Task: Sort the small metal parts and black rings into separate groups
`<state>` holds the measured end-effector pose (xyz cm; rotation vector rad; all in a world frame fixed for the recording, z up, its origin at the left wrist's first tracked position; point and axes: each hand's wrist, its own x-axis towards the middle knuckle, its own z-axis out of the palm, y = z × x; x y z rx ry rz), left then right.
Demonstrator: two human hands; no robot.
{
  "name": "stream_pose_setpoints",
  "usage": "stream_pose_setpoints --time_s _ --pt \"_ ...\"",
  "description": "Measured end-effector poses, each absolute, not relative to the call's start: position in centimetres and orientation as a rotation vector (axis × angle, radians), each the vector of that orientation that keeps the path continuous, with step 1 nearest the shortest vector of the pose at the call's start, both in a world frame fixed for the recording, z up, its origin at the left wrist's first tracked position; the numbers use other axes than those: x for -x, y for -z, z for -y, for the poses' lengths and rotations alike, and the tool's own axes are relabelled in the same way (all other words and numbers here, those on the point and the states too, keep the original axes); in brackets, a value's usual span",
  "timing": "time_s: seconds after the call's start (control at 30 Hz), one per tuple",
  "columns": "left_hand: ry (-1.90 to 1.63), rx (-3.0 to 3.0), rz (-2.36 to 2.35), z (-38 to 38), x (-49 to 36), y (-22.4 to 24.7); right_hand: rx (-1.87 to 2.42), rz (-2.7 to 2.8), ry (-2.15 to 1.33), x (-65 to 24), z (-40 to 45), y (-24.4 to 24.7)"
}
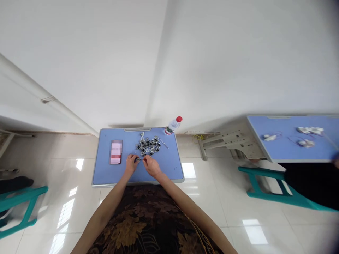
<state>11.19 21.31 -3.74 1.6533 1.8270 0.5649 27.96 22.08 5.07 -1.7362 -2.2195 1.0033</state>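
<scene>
My left hand (131, 163) is closed in a pinch on a small black-and-silver metal piece (137, 159) over the blue table (106, 175). Close beside it, my right hand (151, 165) pinches the thin silver end of the same piece; its exact kind is too small to make out. Just beyond my fingers lies a loose pile of similar silver metal pieces with black round parts (148, 144). One silver piece (142, 134) sits at the far edge of the pile.
Left on my table is a phone (116, 151); a thin pen-like tool (164, 143) lies right of the pile. A red-capped water bottle (173, 126) stands at the far right corner, before the wall. Another table (280, 148) with white parts and a seated person (309, 181) are to the right.
</scene>
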Motion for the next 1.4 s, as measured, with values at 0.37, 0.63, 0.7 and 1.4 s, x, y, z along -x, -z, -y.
stream_pose_setpoints --time_s 0.37,0.63,0.7,1.4 --pt "-0.582 -1.741 -1.803 -21.2 -10.6 3.7 1.867 2.297 -1.052 -27.2 -20.7 -6.3" --pt "-0.563 -1.731 -1.827 -21.7 -10.4 3.8 1.840 2.289 -1.058 -26.0 -21.3 -6.9" --pt "-0.556 -1.729 -1.823 -21.7 -10.3 3.8 1.766 2.270 -1.068 -25.8 -21.1 -6.8" --pt "-0.614 -1.806 -1.740 -22.0 -9.8 5.0 1.844 2.140 -1.077 -25.9 -18.8 -5.6"
